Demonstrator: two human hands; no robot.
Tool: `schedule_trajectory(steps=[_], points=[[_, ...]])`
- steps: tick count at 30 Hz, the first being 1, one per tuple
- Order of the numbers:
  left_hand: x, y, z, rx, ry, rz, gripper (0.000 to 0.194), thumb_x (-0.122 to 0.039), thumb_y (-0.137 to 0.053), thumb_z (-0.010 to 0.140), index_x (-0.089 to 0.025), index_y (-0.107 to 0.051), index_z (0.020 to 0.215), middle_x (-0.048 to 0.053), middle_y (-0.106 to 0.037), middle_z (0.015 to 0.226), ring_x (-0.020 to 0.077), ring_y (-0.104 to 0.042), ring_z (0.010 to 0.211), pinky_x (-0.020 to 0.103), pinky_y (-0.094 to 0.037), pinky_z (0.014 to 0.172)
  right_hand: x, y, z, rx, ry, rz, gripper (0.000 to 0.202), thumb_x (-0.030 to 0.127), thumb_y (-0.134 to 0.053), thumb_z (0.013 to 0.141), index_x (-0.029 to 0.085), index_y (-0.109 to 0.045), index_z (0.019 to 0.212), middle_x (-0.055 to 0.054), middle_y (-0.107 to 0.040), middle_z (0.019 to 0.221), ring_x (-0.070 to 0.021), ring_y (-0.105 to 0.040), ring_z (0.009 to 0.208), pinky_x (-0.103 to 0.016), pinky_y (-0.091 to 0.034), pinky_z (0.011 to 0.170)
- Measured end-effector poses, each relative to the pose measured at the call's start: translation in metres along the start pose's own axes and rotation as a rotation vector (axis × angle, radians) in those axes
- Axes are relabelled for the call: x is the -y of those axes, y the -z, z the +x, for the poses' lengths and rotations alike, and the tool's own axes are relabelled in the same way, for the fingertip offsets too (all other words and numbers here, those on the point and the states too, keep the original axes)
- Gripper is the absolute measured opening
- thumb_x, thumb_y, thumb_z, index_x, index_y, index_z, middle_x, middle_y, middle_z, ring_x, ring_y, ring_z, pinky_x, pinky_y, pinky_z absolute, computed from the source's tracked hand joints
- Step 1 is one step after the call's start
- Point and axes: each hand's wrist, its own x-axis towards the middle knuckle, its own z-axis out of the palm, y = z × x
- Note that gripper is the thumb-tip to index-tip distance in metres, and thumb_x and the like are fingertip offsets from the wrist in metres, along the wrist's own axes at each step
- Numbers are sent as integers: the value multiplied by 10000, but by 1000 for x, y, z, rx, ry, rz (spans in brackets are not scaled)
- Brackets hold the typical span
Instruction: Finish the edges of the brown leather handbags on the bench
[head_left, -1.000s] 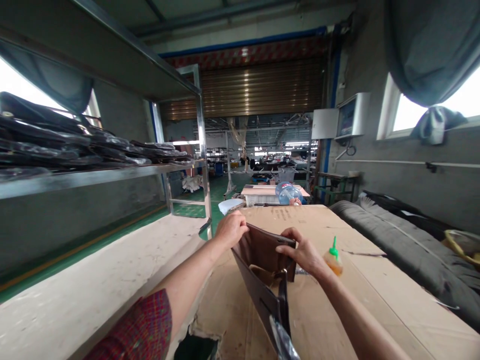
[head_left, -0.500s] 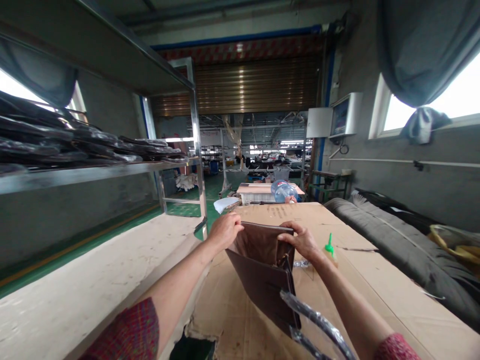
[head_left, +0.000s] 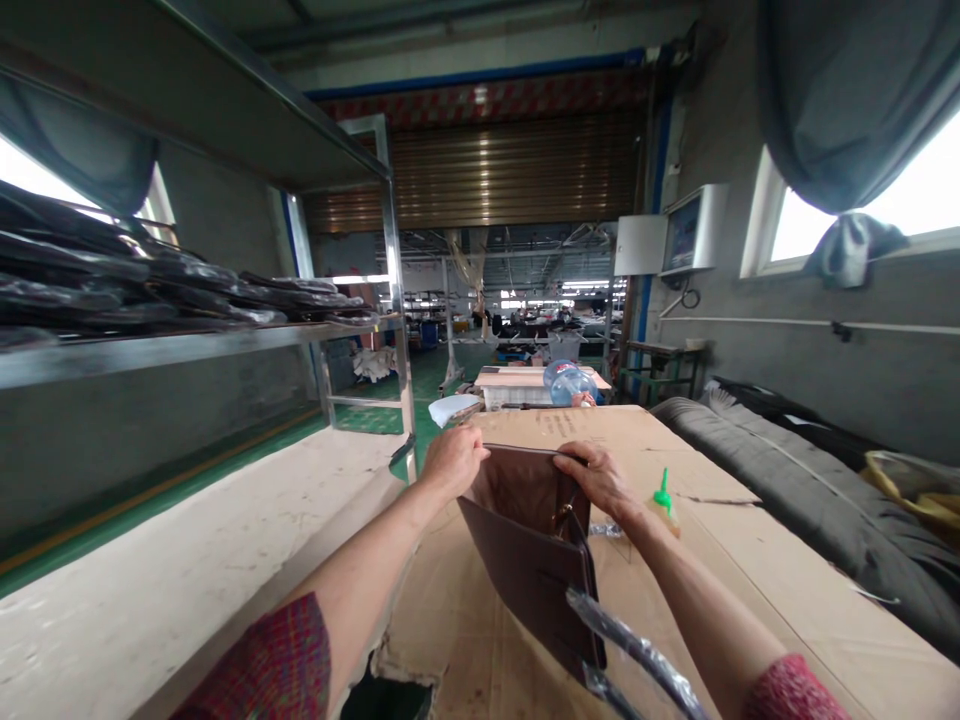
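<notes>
A dark brown handbag (head_left: 525, 565) stands tilted on the cardboard-covered table (head_left: 720, 580), its mouth spread so the brown lining shows. My left hand (head_left: 455, 460) pinches the far rim at its left corner. At the right end of the same rim, my right hand (head_left: 596, 473) grips the edge between thumb and fingers. Plastic-wrapped handles (head_left: 637, 650) hang from the near side toward me. A small metal clasp or zip pull shows inside the opening on the right. The bag's bottom is out of sight.
Right of my right hand stands a small bottle with a green nozzle (head_left: 663, 495). A metal rack (head_left: 187, 345) on the left carries plastic-wrapped dark items. Grey fabric rolls (head_left: 795, 490) lie along the right. Beyond the table is a blue water jug (head_left: 571, 385).
My right hand has slid slightly left along the rim. The bag has shifted a little to the right, and both hands keep hold of it.
</notes>
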Motion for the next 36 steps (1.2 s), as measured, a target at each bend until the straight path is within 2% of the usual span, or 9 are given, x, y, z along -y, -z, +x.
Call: schedule_trajectory(steps=[5,8,11,13,17,22,26,30,36], points=[[2,-4,0,-25,16,42,181,-286,-654,813,-197,-582,673,9,-644,692,199,-608,719,307,-304,609,8,5,5,-6,122,-239,277,441,-553,912,221,-709,850,-29,-689,827,-195,-608,849,-314,-414,829],[2,-4,0,-22,15,56,172,-296,-645,817,-199,-583,689,16,-656,708,208,-621,733,310,-310,610,20,7,9,52,245,-433,220,418,-568,940,246,-700,978,-24,-710,931,-195,-618,898,-372,-336,955],[0,-2,-1,-14,31,65,160,-296,-631,826,-196,-589,708,23,-666,723,206,-627,745,308,-322,613,34,8,14,125,330,-607,211,376,-539,969,226,-688,969,-37,-697,919,-206,-601,911,-369,-331,914],[0,-2,-1,-9,41,68,158,-297,-622,831,-195,-593,715,27,-671,729,205,-629,745,308,-329,614,41,7,17,151,319,-632,236,340,-515,980,196,-680,894,-46,-683,890,-200,-591,900,-330,-361,844],[2,-4,-2,-26,38,63,175,-308,-629,826,-199,-582,697,28,-674,730,220,-636,748,316,-325,613,51,5,21,158,234,-668,212,305,-532,967,178,-655,851,-54,-685,909,-206,-606,913,-312,-394,828],[1,-4,-2,-32,45,70,181,-291,-629,823,-204,-566,678,23,-660,694,224,-631,727,318,-312,600,71,-6,26,219,229,-787,219,389,-570,945,191,-650,898,-64,-689,946,-235,-632,913,-314,-409,742],[-1,-4,-2,-25,39,87,182,-300,-626,829,-205,-567,685,23,-655,691,223,-627,720,317,-300,594,77,-20,34,254,176,-754,367,450,-422,999,193,-667,906,-80,-702,938,-226,-661,819,-295,-393,625],[2,-5,-1,-28,51,79,189,-303,-629,822,-207,-556,676,20,-646,681,224,-620,710,317,-279,587,74,-26,38,251,138,-731,396,480,-421,987,200,-667,851,-84,-713,895,-242,-669,817,-303,-409,637],[-1,-4,-1,-18,38,16,178,-259,-611,813,-207,-534,662,6,-590,636,204,-585,677,306,-246,567,87,-32,42,300,220,-691,245,428,-515,944,232,-648,1003,-67,-701,1009,-267,-667,894,-314,-463,683]])
